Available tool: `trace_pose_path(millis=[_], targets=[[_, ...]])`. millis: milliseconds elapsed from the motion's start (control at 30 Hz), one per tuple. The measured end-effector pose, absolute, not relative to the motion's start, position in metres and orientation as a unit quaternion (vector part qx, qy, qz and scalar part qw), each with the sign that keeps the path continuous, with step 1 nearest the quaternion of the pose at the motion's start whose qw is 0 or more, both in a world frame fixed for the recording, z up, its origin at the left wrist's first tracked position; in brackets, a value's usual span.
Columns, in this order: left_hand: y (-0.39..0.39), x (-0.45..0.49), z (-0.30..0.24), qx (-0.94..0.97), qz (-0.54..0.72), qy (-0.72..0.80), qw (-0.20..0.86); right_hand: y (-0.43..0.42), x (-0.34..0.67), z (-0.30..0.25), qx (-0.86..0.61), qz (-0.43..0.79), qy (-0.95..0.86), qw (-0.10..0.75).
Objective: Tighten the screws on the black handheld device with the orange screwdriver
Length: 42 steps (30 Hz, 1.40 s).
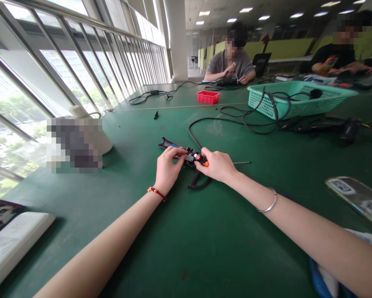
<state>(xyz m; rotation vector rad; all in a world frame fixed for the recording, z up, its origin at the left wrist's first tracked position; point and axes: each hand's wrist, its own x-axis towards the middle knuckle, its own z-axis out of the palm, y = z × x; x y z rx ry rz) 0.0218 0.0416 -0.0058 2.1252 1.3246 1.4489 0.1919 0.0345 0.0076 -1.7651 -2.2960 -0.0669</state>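
A black corded device (pixel 190 156) lies between my hands near the middle of the table, with small metal, white and red parts showing on it. My left hand (pixel 169 165) is closed in a pinch at its left side. Fingers curled, my right hand (pixel 218 165) grips its right side. A screwdriver is tucked in that same hand: its orange handle end (pixel 206 164) shows by the thumb, and its thin metal shaft (pixel 243 162) sticks out to the right. A black curved part (pixel 200 184) lies just below the device. My fingers hide much of the device.
A cable runs back toward a green basket (pixel 297 101). A small red bin (pixel 208 97) and a black piece (pixel 156 115) lie farther off. A beige jug (pixel 100 140) stands left; a phone (pixel 356 198) lies right. Two people sit across the green table (pixel 179 236).
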Motion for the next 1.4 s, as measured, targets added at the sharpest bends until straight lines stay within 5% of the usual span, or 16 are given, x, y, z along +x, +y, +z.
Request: trace_pose_path(millis=[700,1400], targets=[[0.036,0.022,-0.006,0.743,0.479,0.464,0.051,0.034,0.193,0.008,-0.602,-0.024,-0.789,0.117],[0.015,0.027,-0.003,0.751,0.246,0.612,-0.022,0.035,0.193,0.007,-0.598,-0.023,-0.793,0.116]])
